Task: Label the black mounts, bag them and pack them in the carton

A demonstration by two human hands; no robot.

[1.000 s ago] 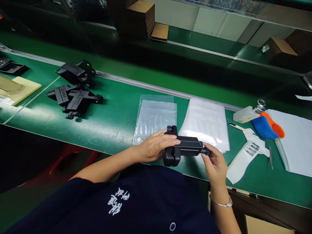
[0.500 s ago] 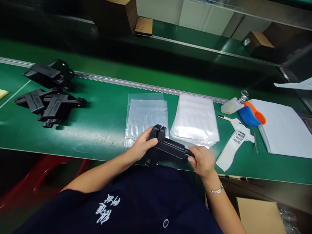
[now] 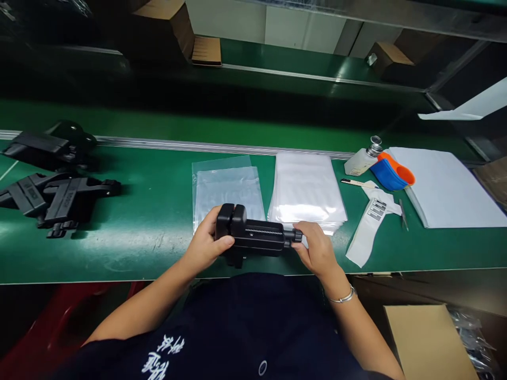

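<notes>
Crosswise, the black device (image 3: 261, 238) spans the gap between the hands, over the desk (image 3: 138, 256) near its front edge; the left hand (image 3: 203, 247) curls its fingers around the bulky end, the right hand (image 3: 320, 252) pinches the slim knob (image 3: 293, 236) opposite.

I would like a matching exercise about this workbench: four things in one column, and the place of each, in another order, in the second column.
Things
1. long black plastic device
2. white bottle with a silver cap
3. thin silver bracelet
4. heap of black plastic parts

Places
A. around the right wrist
B. on the left part of the green bench
C. in the left hand and right hand
D. beside the blue and orange cup-like object

Right pairs: 1-C, 2-D, 3-A, 4-B
</notes>
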